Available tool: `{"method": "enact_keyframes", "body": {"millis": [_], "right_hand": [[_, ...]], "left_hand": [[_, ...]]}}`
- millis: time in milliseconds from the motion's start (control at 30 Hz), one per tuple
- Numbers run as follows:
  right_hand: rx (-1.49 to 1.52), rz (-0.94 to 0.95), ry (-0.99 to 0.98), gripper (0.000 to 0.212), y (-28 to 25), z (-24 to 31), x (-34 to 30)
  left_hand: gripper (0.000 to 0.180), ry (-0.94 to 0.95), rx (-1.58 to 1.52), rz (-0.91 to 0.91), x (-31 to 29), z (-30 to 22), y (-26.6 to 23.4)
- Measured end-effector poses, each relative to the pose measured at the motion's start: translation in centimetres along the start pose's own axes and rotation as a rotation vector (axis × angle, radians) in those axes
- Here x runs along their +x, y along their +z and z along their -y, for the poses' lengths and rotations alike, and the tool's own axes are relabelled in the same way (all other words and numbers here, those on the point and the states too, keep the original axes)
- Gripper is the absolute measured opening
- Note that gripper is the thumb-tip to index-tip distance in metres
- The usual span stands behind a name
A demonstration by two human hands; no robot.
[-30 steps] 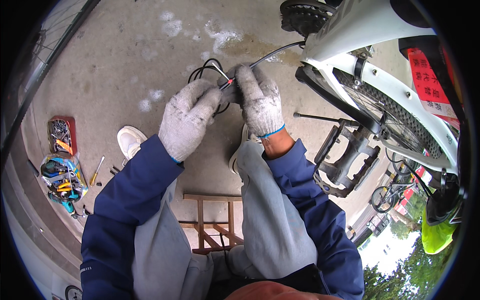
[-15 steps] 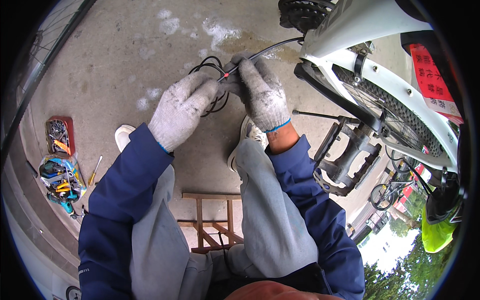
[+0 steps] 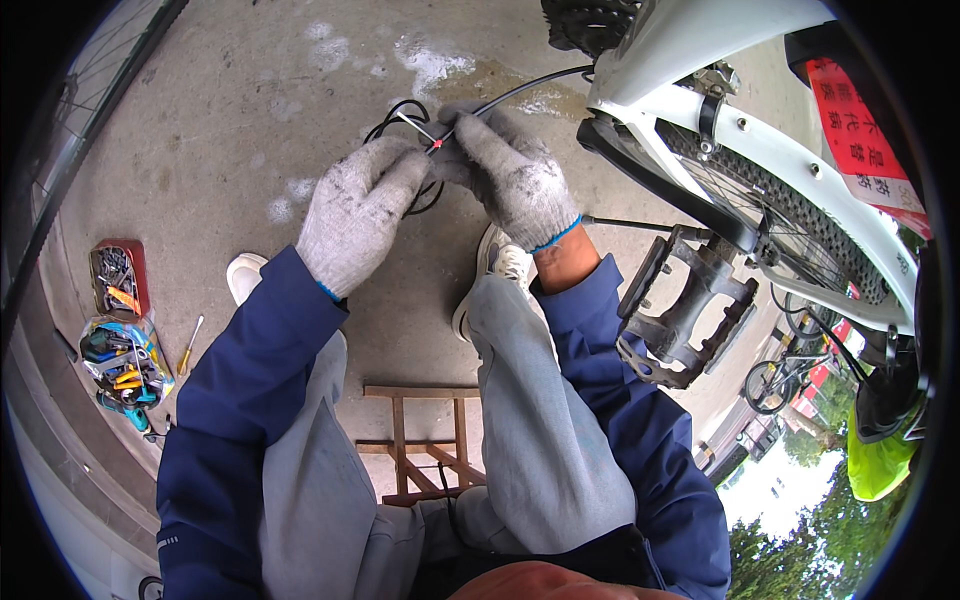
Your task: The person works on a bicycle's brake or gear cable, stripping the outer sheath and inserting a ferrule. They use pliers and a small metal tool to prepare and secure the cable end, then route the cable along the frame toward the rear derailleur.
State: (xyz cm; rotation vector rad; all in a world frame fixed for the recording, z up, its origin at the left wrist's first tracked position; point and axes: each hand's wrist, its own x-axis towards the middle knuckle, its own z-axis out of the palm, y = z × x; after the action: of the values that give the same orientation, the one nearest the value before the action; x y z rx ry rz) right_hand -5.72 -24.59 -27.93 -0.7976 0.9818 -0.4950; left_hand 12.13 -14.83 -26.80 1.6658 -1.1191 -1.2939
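Observation:
Both my hands wear greyish-white knit gloves, dirty at the fingers, and meet over the floor between my knees and the bicycle. With bent fingers my left hand [image 3: 355, 205] pinches by a small red piece [image 3: 437, 144], from which a thin white strip [image 3: 412, 125] sticks out up and left. The fingers of my right hand [image 3: 520, 185] close on a black cable [image 3: 530, 85] that runs up to the white bicycle frame [image 3: 690, 45]. Loops of thin black cable [image 3: 378, 128] hang behind my left fingers. Both fingertips are partly hidden.
A black pedal [image 3: 690, 300] and crank stand close to my right forearm. At left lie a red tin of small parts [image 3: 143, 275], a bag of tools [image 3: 125, 365] and a screwdriver [image 3: 190, 345]. A wooden stool [image 3: 425, 392] is between my legs; another wheel [image 3: 90, 120] is upper left.
The thin white strip now shows above the red piece, where it was not visible before. My fingers have shifted slightly left, and the bicycle sits a little further left in view.

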Motion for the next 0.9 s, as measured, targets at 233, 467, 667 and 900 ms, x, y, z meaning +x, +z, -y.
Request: {"method": "enact_keyframes", "body": {"millis": [233, 467, 667, 900], "right_hand": [[0.045, -0.119, -0.139, 0.035, -0.2, 0.4, 0.3], [-0.222, -0.156, -0.225, 0.033, -0.1, 0.4, -0.6], [-0.414, -0.265, -0.352, 0.032, 1.0, -0.3, -0.8], [-0.330, -0.292, -0.400, 0.030, 1.5, -0.8, -0.3]], "left_hand": [[0.029, 0.144, 0.098, 0.026, 0.3, 1.8, 0.2], [0.019, -0.034, -0.155, -0.068, -0.7, 1.1, 2.0], [0.013, 0.159, 0.008, -0.310, -0.8, 0.7, 3.5], [0.008, 0.330, 0.263, -0.353, -0.4, 1.1, 3.1]]}}
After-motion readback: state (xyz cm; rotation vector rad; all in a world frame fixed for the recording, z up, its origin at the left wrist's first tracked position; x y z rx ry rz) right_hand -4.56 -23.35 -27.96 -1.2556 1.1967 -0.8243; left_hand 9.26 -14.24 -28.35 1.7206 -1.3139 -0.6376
